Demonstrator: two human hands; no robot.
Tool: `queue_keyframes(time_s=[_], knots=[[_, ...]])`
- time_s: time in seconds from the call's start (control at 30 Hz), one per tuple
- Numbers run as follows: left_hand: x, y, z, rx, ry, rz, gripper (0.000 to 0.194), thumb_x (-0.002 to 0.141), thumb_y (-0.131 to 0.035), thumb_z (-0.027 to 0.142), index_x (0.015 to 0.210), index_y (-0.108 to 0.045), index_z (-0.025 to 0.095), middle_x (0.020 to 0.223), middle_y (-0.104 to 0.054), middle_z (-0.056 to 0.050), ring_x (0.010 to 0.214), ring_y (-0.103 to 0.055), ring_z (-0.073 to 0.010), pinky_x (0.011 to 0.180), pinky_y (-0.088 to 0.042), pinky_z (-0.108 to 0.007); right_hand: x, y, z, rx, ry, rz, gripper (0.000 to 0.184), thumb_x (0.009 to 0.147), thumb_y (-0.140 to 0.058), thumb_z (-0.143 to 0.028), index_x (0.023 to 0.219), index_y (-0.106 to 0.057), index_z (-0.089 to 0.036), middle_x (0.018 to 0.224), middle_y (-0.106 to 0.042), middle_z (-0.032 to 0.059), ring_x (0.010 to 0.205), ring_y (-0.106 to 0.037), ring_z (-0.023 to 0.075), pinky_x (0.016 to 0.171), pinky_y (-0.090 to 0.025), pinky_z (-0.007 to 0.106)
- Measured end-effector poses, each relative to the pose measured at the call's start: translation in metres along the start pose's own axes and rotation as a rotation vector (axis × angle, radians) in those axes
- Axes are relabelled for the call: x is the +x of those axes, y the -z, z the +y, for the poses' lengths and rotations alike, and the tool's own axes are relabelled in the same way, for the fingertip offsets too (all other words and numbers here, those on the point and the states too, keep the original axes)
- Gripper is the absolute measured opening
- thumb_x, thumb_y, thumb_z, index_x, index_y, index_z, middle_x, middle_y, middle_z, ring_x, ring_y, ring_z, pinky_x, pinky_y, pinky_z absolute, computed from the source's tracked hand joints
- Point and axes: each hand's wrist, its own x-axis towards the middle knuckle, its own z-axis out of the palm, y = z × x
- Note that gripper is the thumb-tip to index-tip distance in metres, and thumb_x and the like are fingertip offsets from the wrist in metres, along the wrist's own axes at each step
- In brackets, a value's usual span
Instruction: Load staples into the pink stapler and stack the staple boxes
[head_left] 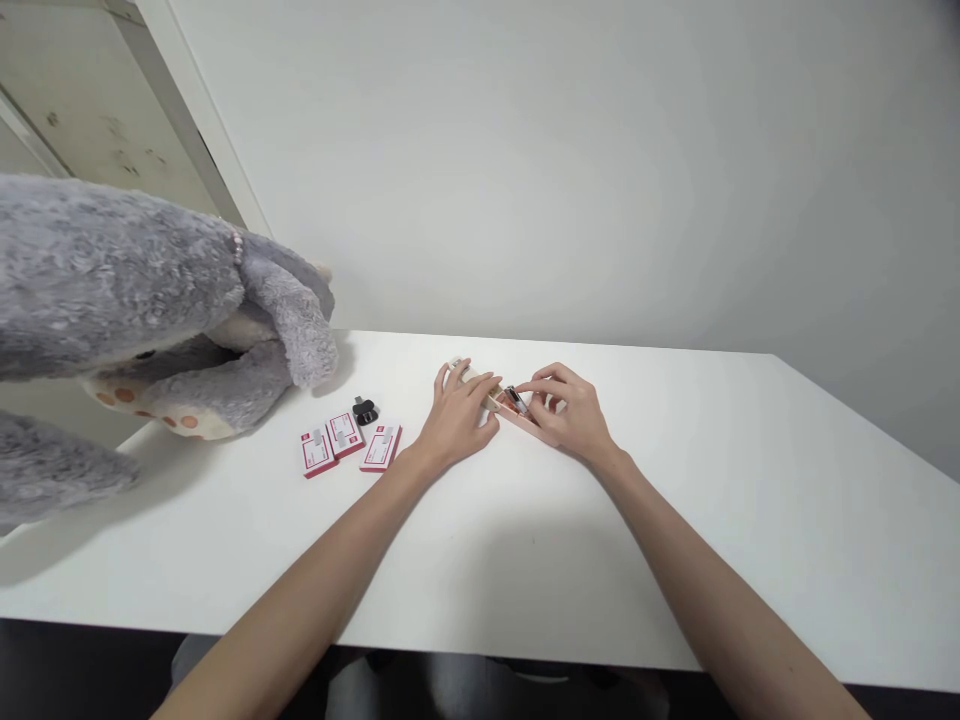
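Observation:
A pink stapler (525, 416) lies opened on the white table (480, 560) between my two hands. My left hand (459, 408) rests on its cream top part, fingers curled over it. My right hand (568, 410) pinches at the metal staple channel (516, 398) in the middle of the stapler, fingers closed together. Whether the fingertips hold staples is too small to see. Three small red-and-white staple boxes (349, 445) lie in a row left of my left hand, with a small black object (365, 410) just behind them.
A large grey plush toy (150, 310) with spotted feet sprawls over the table's far left corner. A plain white wall stands behind the table. The near table edge runs along the bottom, with a dark floor below.

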Motion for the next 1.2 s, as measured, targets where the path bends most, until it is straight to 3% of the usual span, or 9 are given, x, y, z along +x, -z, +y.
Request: queue_keyframes(time_s=[0.17,0.3,0.5,0.6,0.73,0.83,1.0,1.2], knots=[[0.0,0.001,0.002,-0.003,0.008,-0.011,0.053,0.089,-0.056,0.024,0.142,-0.058,0.024,0.147,-0.063,-0.006,0.155,-0.029,-0.0355,0.129,-0.014,-0.063,0.0,0.0,0.0,0.003,-0.003,-0.081,0.019,0.087,-0.07,-0.032,0.101,-0.083,-0.033,0.103,-0.068,0.0048,0.071,-0.062,0.0165,0.063,-0.054,0.033],[0.0,0.001,0.002,0.004,0.006,-0.011,0.051,0.089,-0.055,0.025,0.14,-0.059,0.024,0.146,-0.063,-0.006,0.155,-0.029,-0.0352,0.129,-0.014,-0.061,0.001,0.001,-0.001,0.043,0.002,-0.066,0.016,0.086,-0.071,-0.029,0.095,-0.083,-0.03,0.103,-0.068,0.0048,0.068,-0.061,0.0157,0.061,-0.052,0.033],[0.001,0.001,0.001,0.03,0.04,0.03,0.057,0.087,-0.056,0.022,0.143,-0.053,0.019,0.155,-0.052,-0.011,0.155,-0.026,-0.0374,0.128,-0.017,-0.062,0.004,0.003,-0.003,0.177,-0.127,-0.074,0.023,0.088,-0.058,-0.022,0.096,-0.08,-0.026,0.102,-0.073,0.0046,0.078,-0.068,0.0176,0.065,-0.054,0.031],[0.001,0.0,-0.001,0.041,0.105,0.047,0.057,0.086,-0.054,0.02,0.143,-0.049,0.013,0.157,-0.048,-0.016,0.156,-0.024,-0.039,0.127,-0.021,-0.063,0.005,0.003,-0.003,0.199,-0.196,-0.148,0.023,0.087,-0.065,-0.031,0.106,-0.077,-0.026,0.101,-0.074,0.0044,0.084,-0.068,0.0191,0.068,-0.054,0.031],[0.0,0.0,-0.002,0.066,0.116,0.048,0.059,0.085,-0.049,0.013,0.145,-0.046,0.011,0.157,-0.047,-0.018,0.155,-0.025,-0.0386,0.127,-0.023,-0.062,0.004,0.003,-0.001,0.222,-0.275,-0.252,0.038,0.083,-0.076,-0.045,0.117,-0.073,-0.028,0.103,-0.074,0.004,0.082,-0.065,0.0181,0.072,-0.054,0.032],[-0.002,-0.001,-0.001,0.085,0.105,0.057,0.062,0.084,-0.049,0.011,0.146,-0.044,0.011,0.16,-0.042,-0.019,0.157,-0.022,-0.0386,0.127,-0.022,-0.063,0.004,0.004,0.001,0.237,-0.302,-0.296,0.047,0.079,-0.081,-0.046,0.122,-0.072,-0.03,0.106,-0.073,0.0037,0.082,-0.064,0.0177,0.074,-0.055,0.032],[-0.011,-0.002,0.009,0.127,0.153,0.115,0.064,0.084,-0.051,0.012,0.147,-0.042,0.012,0.164,-0.034,-0.022,0.16,-0.013,-0.0412,0.126,-0.016,-0.07,0.003,0.007,0.0,0.271,-0.336,-0.296,0.044,0.078,-0.082,-0.046,0.118,-0.074,-0.029,0.109,-0.073,0.0038,0.081,-0.062,0.0162,0.075,-0.055,0.032],[-0.04,0.012,0.033,0.226,0.213,0.124,0.052,0.089,-0.053,0.019,0.14,-0.048,0.011,0.164,-0.034,-0.023,0.16,-0.013,-0.0428,0.128,-0.01,-0.069,0.001,0.008,-0.002,0.282,-0.333,-0.266,0.045,0.077,-0.084,-0.051,0.115,-0.076,-0.028,0.11,-0.075,0.0058,0.092,-0.067,0.0201,0.082,-0.055,0.035]])
